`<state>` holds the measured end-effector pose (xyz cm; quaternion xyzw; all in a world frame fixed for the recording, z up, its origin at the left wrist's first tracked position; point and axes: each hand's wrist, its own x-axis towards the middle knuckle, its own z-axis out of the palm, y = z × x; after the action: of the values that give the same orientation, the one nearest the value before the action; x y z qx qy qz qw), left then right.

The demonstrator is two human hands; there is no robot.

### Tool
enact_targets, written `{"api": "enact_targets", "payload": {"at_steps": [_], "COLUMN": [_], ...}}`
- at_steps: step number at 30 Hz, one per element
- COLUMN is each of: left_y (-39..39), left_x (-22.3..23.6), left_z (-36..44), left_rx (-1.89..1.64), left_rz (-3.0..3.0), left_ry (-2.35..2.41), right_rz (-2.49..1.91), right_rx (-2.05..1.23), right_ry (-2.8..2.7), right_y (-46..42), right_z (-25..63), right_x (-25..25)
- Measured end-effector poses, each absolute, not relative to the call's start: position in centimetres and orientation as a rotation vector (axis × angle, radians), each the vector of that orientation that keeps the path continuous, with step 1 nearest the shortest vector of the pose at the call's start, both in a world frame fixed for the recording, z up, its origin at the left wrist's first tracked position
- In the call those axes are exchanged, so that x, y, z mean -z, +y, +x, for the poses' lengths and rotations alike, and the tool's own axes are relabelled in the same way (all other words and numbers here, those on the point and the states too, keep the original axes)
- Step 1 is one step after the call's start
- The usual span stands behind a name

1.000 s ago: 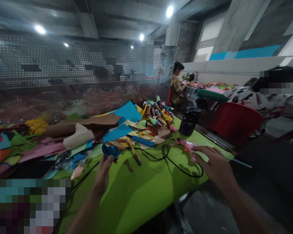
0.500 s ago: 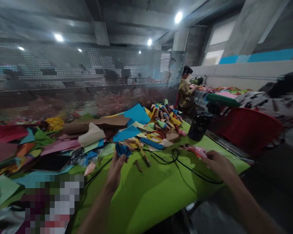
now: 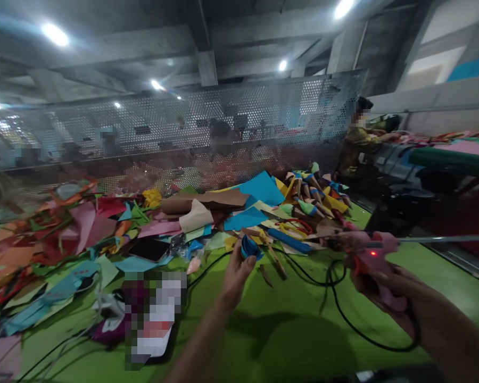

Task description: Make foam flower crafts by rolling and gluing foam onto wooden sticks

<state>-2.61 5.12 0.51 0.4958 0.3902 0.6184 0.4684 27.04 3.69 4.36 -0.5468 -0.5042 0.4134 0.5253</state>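
Note:
Between the fingers and thumb of my left hand [image 3: 236, 274] is a blue rolled paper flower [image 3: 249, 247], held above the green tabletop [image 3: 299, 340]. My right hand [image 3: 395, 287] is wrapped around the handle of a pink hot glue gun [image 3: 377, 247] with a lit red light. Its nozzle points left, a pale glue stick [image 3: 443, 239] juts from its back, and a black cord [image 3: 339, 314] loops below it. Just beyond the blue flower lie a blue-handled tool [image 3: 289, 241] and yellow-and-red-handled scissors [image 3: 297, 227].
Coloured paper scraps [image 3: 75, 234] cover the left side. A dark phone [image 3: 148, 248] and a blurred-out phone [image 3: 159, 319] lie among them. Small paper cones [image 3: 313, 191] are heaped at the back, before a perforated metal screen [image 3: 175, 138]. A co-worker [image 3: 359, 143] sits at the far right.
My right hand has lifted the glue gun off the table. The view has swung left, showing more paper scraps. My left hand still holds the blue paper flower.

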Motion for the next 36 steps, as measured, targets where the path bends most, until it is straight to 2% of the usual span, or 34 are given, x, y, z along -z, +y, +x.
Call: {"api": "enact_targets", "payload": {"at_steps": [3,8,15,32,36], "left_y": [5.2,5.2,5.2,5.1,5.1], "left_x": [-0.1,0.1,0.4,0.8,0.7], "left_z": [-2.8,-3.0,-3.0,-3.1,-3.2], "left_rx": [-1.467,-1.424,-1.371,-1.374,-1.366], "left_rz": [1.286,1.346,1.374,1.4,1.426], "left_ry": [1.004,1.037,1.047,1.07,1.072], "right_rz": [-1.262,-1.335,-1.338,-1.251,-1.258], "right_rx": [-1.287,-1.136,-1.11,-1.088,-1.001], "right_ry": [-1.232,-1.45,-1.692,-1.835,-1.91], "right_y": [3.2,2.8,2.8,3.0,3.0], "right_z": [24.8,22.8,21.8,21.0,20.9], "right_x": [-5.5,-6.8,-7.5,-7.5,-7.9]}}
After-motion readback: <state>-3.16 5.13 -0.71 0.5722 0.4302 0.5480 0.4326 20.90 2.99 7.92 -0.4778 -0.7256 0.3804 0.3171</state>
